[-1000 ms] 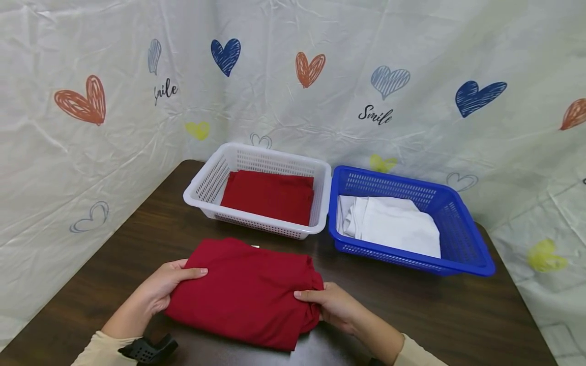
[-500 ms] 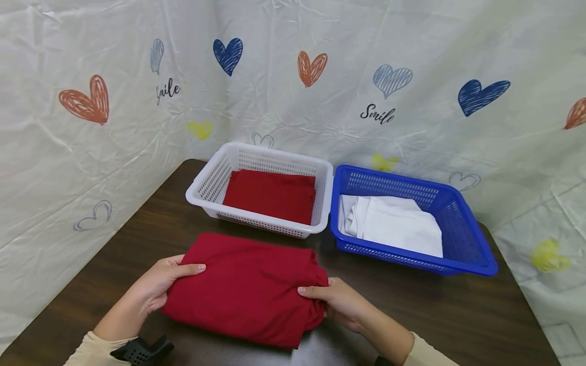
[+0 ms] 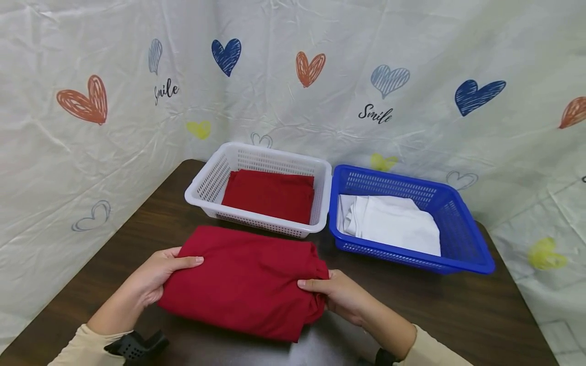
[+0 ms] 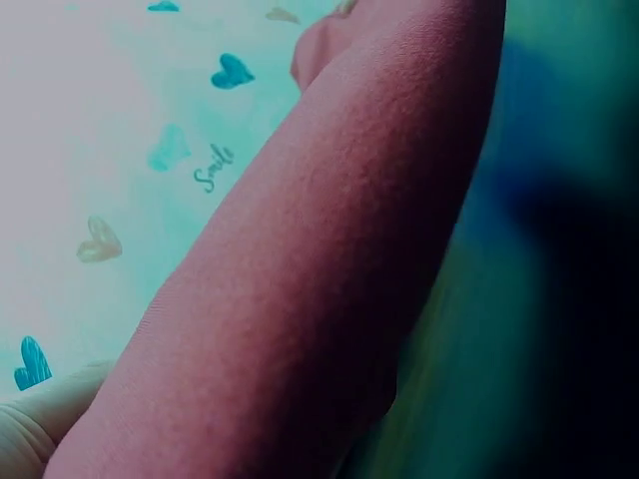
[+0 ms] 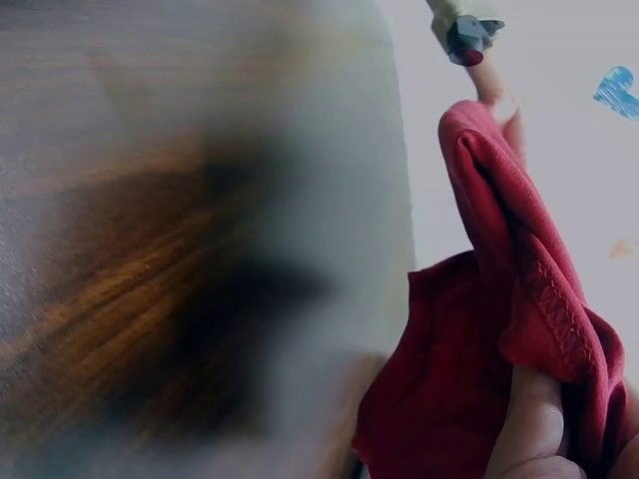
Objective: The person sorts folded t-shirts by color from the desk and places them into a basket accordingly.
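Observation:
A folded red garment [image 3: 242, 282] is held up in front of me, slightly tilted, between both hands. My left hand [image 3: 153, 274] grips its left end, thumb on top and fingers underneath, out of sight. At the right end, my right hand [image 3: 341, 295] pinches the layered folds with the thumb over them. In the right wrist view, the garment [image 5: 519, 289] shows a stitched seam and layered edges above the fingers [image 5: 534, 424]. Colours are distorted in the left wrist view, where the cloth [image 4: 300, 249] fills the middle and part of a hand [image 4: 50, 414] shows.
Behind the garment, a white basket [image 3: 256, 219] holds a folded red cloth [image 3: 270, 195]. Beside it on the right, a blue basket [image 3: 476, 262] contains folded white cloths [image 3: 398, 223]. Both stand on a dark wooden table [image 3: 435, 310], before a white curtain [image 3: 284, 112] printed with hearts.
Both hands have raised the red garment and moved it a little away from me, toward the white basket. A small white patch seen behind its far edge is no longer visible. The baskets have stayed put.

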The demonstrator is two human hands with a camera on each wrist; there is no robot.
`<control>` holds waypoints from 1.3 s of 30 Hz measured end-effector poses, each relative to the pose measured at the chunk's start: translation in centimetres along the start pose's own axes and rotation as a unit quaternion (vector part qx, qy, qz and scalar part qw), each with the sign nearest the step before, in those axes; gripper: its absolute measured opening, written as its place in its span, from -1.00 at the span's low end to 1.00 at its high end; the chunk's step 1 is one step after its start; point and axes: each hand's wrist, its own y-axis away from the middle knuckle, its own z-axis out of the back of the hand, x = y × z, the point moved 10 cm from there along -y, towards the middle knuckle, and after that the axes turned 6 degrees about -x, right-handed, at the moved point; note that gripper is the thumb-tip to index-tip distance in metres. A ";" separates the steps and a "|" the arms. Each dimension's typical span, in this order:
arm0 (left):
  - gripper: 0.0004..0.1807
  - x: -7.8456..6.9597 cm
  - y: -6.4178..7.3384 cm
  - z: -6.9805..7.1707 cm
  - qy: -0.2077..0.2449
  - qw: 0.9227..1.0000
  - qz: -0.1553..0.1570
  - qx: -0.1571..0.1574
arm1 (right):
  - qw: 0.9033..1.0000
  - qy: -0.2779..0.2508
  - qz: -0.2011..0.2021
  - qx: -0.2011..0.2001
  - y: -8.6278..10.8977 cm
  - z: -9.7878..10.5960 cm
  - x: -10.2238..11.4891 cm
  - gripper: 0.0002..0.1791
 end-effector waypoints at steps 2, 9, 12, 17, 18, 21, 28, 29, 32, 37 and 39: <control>-0.83 -0.5 0.0 0.1 -0.007 1.000 -0.003 -0.005 | 1.000 -0.002 0.005 0.000 0.1 0.0 0.3 -0.46; -0.78 -1.9 -0.1 0.1 -0.021 1.000 -0.010 -0.017 | 1.000 0.005 0.017 -0.003 0.3 0.3 1.7 -0.50; -0.75 -2.5 0.0 0.0 -0.024 1.000 -0.012 -0.013 | 1.000 0.011 0.020 -0.006 0.4 0.6 2.3 -0.50; -0.77 -3.4 0.1 -0.1 -0.016 1.000 -0.013 -0.004 | 0.999 0.019 0.026 -0.001 0.3 0.7 3.5 -0.46; -0.78 -3.5 0.1 -0.1 -0.011 1.000 -0.012 -0.001 | 0.999 0.020 0.028 0.000 0.3 0.7 3.7 -0.46; -0.83 -4.0 0.0 -0.1 -0.001 1.000 -0.009 0.006 | 0.999 0.027 0.033 0.005 0.1 0.8 4.4 -0.46; -0.83 -5.8 -0.3 -0.3 -0.002 1.000 -0.021 0.015 | 0.999 0.028 0.037 0.006 -0.3 1.2 5.9 -0.48; -0.82 -6.1 -0.4 -0.4 -0.003 1.000 -0.021 0.016 | 0.999 0.027 0.036 0.004 -0.4 1.3 6.0 -0.48; -0.83 -6.9 -0.7 -0.6 -0.003 1.000 -0.021 0.018 | 0.999 0.023 0.031 -0.002 -0.6 1.6 6.5 -0.48; -0.84 -8.0 -1.0 -0.8 0.002 1.000 -0.022 0.017 | 0.999 0.016 0.031 -0.008 -0.9 2.0 7.5 -0.48; -0.85 -8.4 -1.1 -0.8 0.005 1.000 -0.023 0.016 | 0.999 0.016 0.035 -0.004 -1.0 2.1 7.9 -0.49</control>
